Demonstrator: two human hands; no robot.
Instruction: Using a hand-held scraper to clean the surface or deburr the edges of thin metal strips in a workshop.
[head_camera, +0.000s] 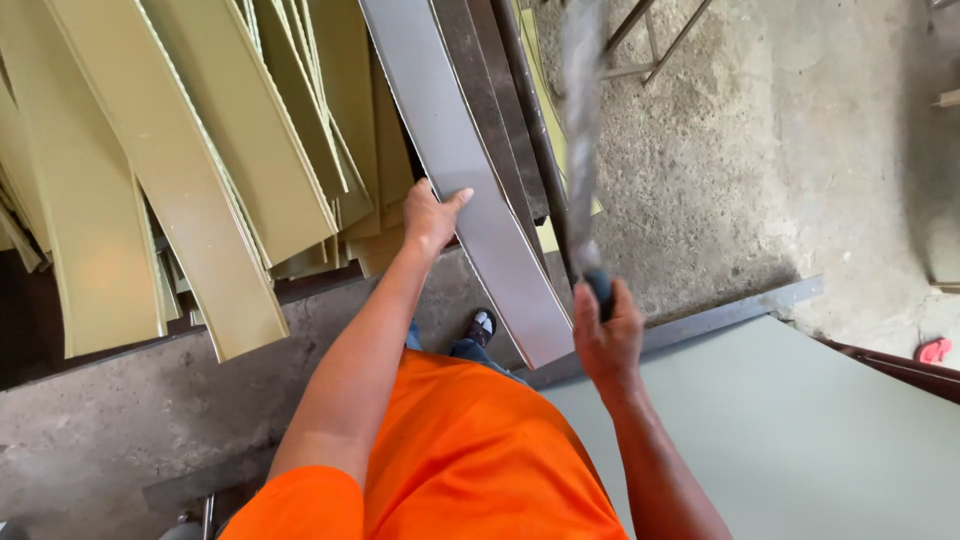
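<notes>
A rough concrete floor fills the view from above. At lower right lies a pale grey-green sheet with a metal edge. At upper left, a fan of long yellow-green strips leans on a dark rack. Beside them runs a long grey metal strip — slanting from the top down toward the person's orange shirt. The left hand rests on this strip's left edge, its grip spread, thumb lying across the face. The right hand has its grip pressed together around the dark handle of a long, blurred metal file — pointing upward, just right of the grey strip.
</notes>
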